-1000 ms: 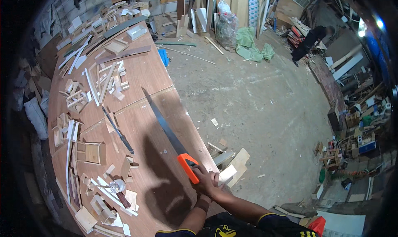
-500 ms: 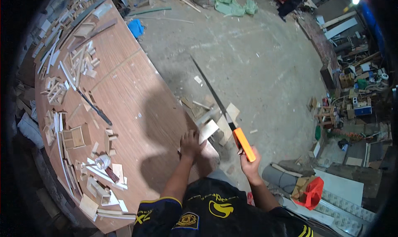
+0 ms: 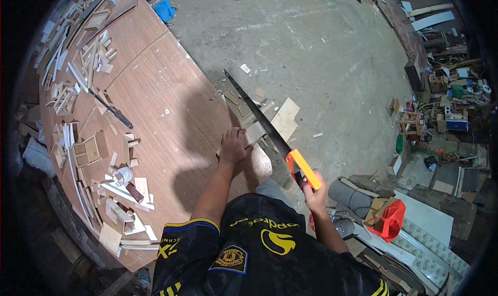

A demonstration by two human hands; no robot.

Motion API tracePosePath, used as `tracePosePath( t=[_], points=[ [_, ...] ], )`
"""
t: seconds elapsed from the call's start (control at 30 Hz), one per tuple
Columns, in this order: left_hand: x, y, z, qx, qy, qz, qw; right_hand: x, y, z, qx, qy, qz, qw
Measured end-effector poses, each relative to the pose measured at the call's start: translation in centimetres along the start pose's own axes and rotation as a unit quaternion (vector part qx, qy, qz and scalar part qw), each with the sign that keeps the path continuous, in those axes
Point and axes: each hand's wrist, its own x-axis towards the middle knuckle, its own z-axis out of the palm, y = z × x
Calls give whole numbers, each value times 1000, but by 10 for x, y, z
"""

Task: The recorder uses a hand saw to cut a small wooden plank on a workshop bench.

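One board [image 3: 255,134] juts off the worktop [image 3: 150,99]; my left hand [image 3: 233,145] curls over it, likely for steadiness; my right hand [image 3: 314,188] wraps the saw [image 3: 272,130].

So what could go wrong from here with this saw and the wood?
If the saw in your right hand slipped, it might cut your left hand, which is close to the blade.
The wood juts past the table edge, with no clamp in sight, so it could twist or tip.
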Motion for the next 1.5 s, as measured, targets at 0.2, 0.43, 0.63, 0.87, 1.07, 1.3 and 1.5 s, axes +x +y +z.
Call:
tracePosePath(
  t=[0.2, 0.43, 0.63, 0.87, 1.07, 1.3, 1.5],
  points=[
    [-3, -5, 8, -43, -25, -4, 999, -4, 16, 9, -53, 2, -48, 997],
    [5, 2, 4, -53, -29, -5, 998, -4, 13, 10, -46, -8, -20, 999],
    [14, 1, 8, -88, -64, -5, 994, -1, 8, 7, -68, -27, -11, 997],
    [13, -9, 21, -81, -69, 20, 994, -3, 13, 10, -77, -41, -15, 996],
    [10, -12, 26, -62, -43, 40, 996, -1, 8, 10, -83, -53, -2, 995],
    [8, 5, 13, -10, -24, -3, 1000, 7, -15, 14, -122, -97, 24, 987],
    [5, -1, 18, 34, 1, 25, 999, 18, -28, 13, -151, -107, 54, 981]
  ],
)
